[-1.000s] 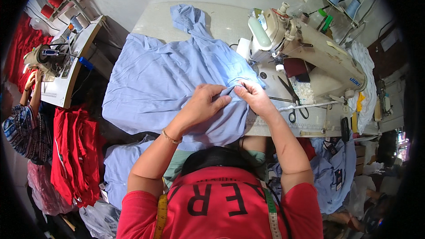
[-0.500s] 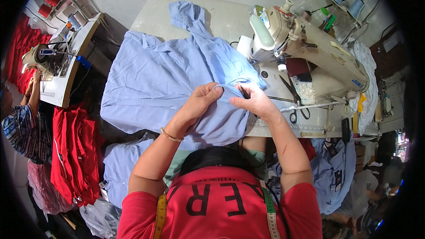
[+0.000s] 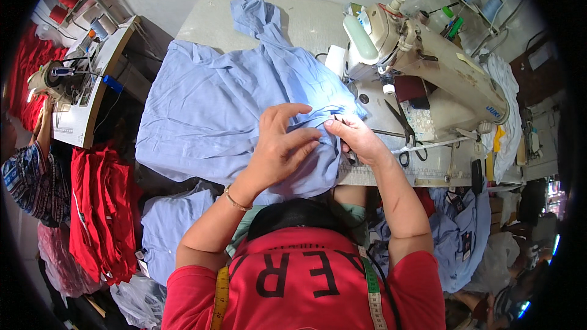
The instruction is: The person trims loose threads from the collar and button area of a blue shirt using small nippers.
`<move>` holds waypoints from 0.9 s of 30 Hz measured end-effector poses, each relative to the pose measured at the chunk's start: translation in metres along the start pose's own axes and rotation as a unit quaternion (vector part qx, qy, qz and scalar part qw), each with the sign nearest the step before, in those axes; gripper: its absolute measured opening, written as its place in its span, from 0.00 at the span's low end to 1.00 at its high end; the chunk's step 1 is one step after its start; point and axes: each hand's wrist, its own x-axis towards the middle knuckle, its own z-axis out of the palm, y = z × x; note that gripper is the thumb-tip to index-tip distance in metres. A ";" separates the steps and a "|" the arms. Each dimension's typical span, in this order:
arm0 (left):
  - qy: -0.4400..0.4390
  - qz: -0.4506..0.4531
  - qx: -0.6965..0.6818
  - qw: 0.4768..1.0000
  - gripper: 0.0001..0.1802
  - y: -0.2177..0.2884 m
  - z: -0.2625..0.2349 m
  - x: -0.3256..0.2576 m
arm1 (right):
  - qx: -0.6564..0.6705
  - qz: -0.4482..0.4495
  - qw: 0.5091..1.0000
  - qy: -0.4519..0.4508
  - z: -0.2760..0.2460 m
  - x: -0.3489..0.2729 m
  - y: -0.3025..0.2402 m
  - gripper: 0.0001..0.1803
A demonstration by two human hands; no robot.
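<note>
Table (image 3: 208, 21): 1, sat under the garment.
Blue garment (image 3: 208, 98): 1, lay spread on table, partly off near edge.
Sewing machine (image 3: 446, 73): 1 at right, stood beside garment.
Hands: 2; left hand (image 3: 282, 140) parted thumb from fingers, gripped nothing visible; right hand (image 3: 359, 137) pinched garment's fold.
Scissors (image 3: 402, 124): 1 pair, lay beyond right hand.
</note>
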 end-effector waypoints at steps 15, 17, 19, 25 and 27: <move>0.009 -0.082 -0.145 0.986 0.05 -0.013 0.024 -0.017 | 0.039 0.042 0.998 0.039 0.013 0.000 0.011 0.12; 0.068 -0.147 -0.308 0.937 0.03 -0.012 0.024 -0.019 | 0.050 0.032 0.997 0.044 0.008 -0.001 0.011 0.12; 0.074 -0.143 -0.312 0.936 0.03 -0.010 0.018 -0.018 | 0.054 0.024 0.997 0.046 0.007 -0.002 0.010 0.12; 0.012 -0.021 -0.035 0.999 0.07 0.002 0.005 -0.014 | 0.027 0.004 0.998 0.049 0.012 -0.007 0.009 0.11; 0.004 0.017 0.004 1.000 0.09 0.004 0.001 -0.009 | 0.031 0.006 0.998 0.046 0.014 -0.007 0.009 0.11</move>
